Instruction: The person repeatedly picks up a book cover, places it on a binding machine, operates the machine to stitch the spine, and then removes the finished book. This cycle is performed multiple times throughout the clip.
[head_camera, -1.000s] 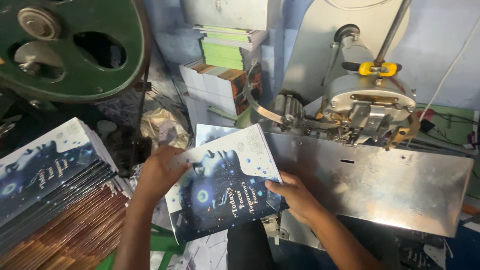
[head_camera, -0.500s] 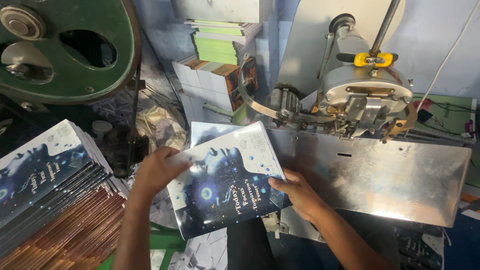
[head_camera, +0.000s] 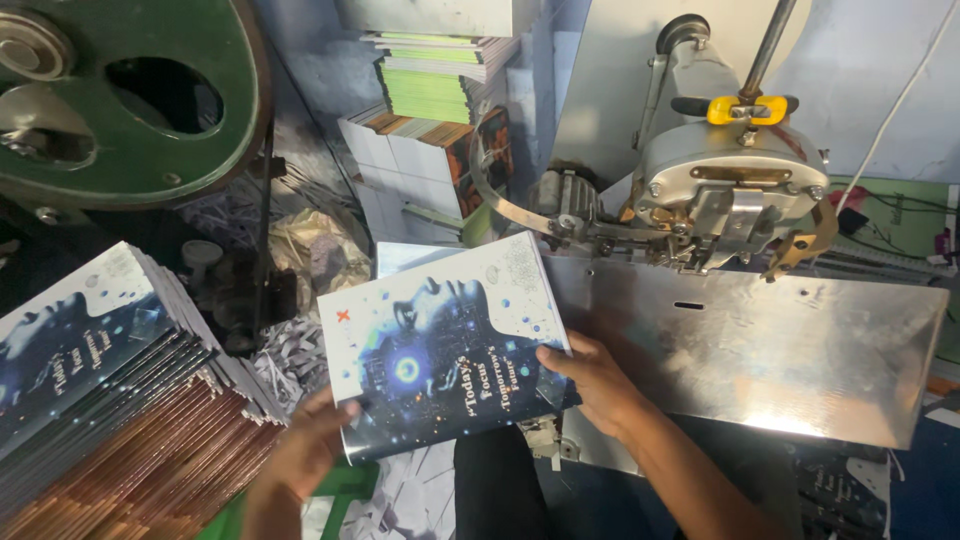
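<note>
Far left of the left fingers: a slanted stack of dark-blue-and-white glossy booklets, spines fanned toward the lower right, resting on the tabletop's left side. Above it, a big green cast-metal flywheel.

Left hand: blurred, at the lower left corner of the glossy paper booklet with a blue starry cover and white margin. Fingers curl under that corner, thumb side on top; they grip the booklet's edge.

The booklet is held between both hands, lifted off the surface, just left of the shiny sheet-metal machine table. Its right edge overlaps the plate's left border. Long axis runs lower left to upper right, tilted a little anticlockwise; the cover faces up, and the printed lines run toward the right fingers.

Right hand: fingers spread narrow across the booklet's lower right corner, pinching it, thumb over the cover.

Beyond the right fingers: grey metal stitching head with a yellow clip above the plate, nothing under it.

Progress, as judged: one booklet is picked from the supply and squared in hand; it is not yet fed under the head. The tall stack at left suggests many remain.

Behind the fingers: stacked green and white booklet bundles.
</note>
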